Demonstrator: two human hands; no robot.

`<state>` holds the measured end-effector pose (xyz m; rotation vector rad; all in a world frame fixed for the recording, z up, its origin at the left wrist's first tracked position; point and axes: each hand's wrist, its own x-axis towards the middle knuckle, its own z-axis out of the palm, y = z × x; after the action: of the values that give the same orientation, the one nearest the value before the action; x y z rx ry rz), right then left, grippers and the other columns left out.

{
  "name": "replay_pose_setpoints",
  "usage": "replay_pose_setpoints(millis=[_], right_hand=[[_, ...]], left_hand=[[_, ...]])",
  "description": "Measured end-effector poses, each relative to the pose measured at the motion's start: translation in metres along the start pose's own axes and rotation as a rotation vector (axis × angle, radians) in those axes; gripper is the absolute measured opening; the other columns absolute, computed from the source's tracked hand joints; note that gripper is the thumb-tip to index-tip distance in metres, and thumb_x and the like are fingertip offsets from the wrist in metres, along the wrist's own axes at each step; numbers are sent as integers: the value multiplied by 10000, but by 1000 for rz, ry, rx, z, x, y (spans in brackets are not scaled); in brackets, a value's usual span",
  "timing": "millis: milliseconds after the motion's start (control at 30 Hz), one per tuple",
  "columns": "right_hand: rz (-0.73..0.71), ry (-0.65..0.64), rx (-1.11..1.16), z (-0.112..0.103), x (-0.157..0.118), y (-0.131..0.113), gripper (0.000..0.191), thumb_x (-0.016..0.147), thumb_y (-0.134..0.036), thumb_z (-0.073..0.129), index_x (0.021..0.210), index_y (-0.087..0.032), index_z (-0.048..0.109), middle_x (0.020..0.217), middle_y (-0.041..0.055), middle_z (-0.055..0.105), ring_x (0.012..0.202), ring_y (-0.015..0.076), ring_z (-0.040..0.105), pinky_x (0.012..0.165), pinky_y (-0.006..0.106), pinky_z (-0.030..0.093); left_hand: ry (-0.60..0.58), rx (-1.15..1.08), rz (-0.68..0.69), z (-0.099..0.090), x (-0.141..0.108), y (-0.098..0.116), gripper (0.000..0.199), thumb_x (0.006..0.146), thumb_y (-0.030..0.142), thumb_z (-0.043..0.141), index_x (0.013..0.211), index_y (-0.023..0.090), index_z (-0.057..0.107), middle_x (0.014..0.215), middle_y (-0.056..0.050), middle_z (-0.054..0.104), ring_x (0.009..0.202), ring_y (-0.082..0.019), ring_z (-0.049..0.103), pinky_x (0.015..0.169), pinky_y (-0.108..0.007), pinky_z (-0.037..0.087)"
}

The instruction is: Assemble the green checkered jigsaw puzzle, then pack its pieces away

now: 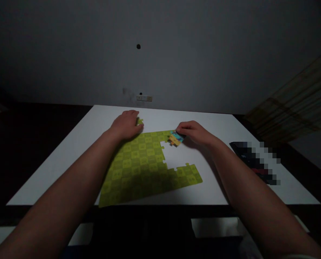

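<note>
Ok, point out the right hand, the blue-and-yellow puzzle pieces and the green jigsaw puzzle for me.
right hand (194, 132): head view, back of the hand.
blue-and-yellow puzzle pieces (175, 138): head view, middle of the pieces.
green jigsaw puzzle (138, 165): head view, assembled middle section.

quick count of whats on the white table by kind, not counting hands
assembled green jigsaw section: 1
loose green jigsaw piece: 1
blue and yellow jigsaw cluster: 1 (pieces inside unclear)
blurred dark object: 1
total: 4
</note>
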<state>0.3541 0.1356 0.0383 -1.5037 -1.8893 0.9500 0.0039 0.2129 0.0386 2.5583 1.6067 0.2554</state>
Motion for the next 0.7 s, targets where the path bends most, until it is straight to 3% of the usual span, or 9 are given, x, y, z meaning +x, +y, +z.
replay_pose_setpoints(millis=[100,233,367,533,633,700], right_hand=[[35,-128,11,-7,-7,-7,312,931,-529,788,773,-260,787,863,64,786,891,269,684,881,396,560],[56,-199,-22,-10,-11,-9,322,902,-554,797,790,-253,826,822,58,779,830,253,659,825,385,526],[9,-275,-71,-12,-12,-3,402,916,-625,807,774,-249,807,761,31,705,749,218,588,751,372,457],[-6,-448,-108,-22,-13,2,531,952,-702,794,692,-251,690,685,-8,556,680,177,463,678,359,378],[13,-485,-161,-27,-14,2,604,972,-762,782,672,-247,683,676,-3,539,681,180,461,663,354,373],[21,-496,-194,-30,-15,4,625,981,-804,783,713,-240,764,711,29,625,696,203,527,671,366,422]], left_hand=[[-66,36,-60,10,4,-17,829,1104,698,613,1693,117,664,1863,-285,606,1722,-477,573,1461,-589,461],[-80,4,-54,22,13,-28,718,1125,651,580,1551,99,752,1739,-288,697,1620,-447,647,1423,-559,495],[-21,-132,-86,28,23,-38,595,1064,588,717,1484,176,809,1676,-227,764,1565,-423,685,1402,-547,516],[20,-331,-146,35,27,-47,478,892,513,933,1286,246,877,1603,-200,806,1553,-445,705,1365,-542,550],[9,-394,-157,35,28,-54,544,846,493,950,1332,259,883,1629,-190,800,1559,-443,710,1360,-542,550],[-3,-388,-183,33,26,-61,694,801,530,979,1434,266,875,1695,-191,767,1617,-461,675,1384,-548,525]])
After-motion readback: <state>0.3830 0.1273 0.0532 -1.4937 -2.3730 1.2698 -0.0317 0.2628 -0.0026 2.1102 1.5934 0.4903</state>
